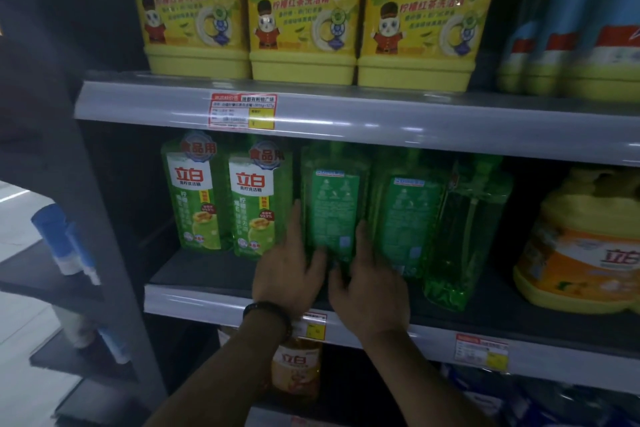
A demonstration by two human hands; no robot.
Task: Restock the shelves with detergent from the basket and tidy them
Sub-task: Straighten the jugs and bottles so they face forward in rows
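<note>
**Turning a backward bottle on the middle shelf**

Tidying, rather than restocking, is judged to be the step in hand. On the middle shelf (214, 270) a row of green detergent bottles is seen: the two at the left show their front labels, while the third bottle (334, 208) and the fourth bottle (403, 222) show their back labels. The third bottle is taken between both hands. The left hand (289, 267), with a dark band at its wrist, is laid with spread fingers against the bottle's lower left side; the right hand (369, 282) is pressed against its lower right side, one finger raised along the edge. Both are held fairly narrow, closed about the bottle's base, though how firmly it is gripped cannot be told.

A half turn of the bottle is probably called for next, so that its front label faces out like its neighbours to the left. Little room is left for this: the second front-facing bottle (261, 198) stands just beside it on one side and the fourth on the other, so the bottle may have to be drawn forward first.

Further right, a clear green bottle (464, 236) leans tilted against the row (it looks likely to slip if the row is disturbed). Large yellow tubs (304, 10) are lined up on the shelf above, and an orange-labelled jug (581, 246) stands at the far right. The basket is not in view.
</note>
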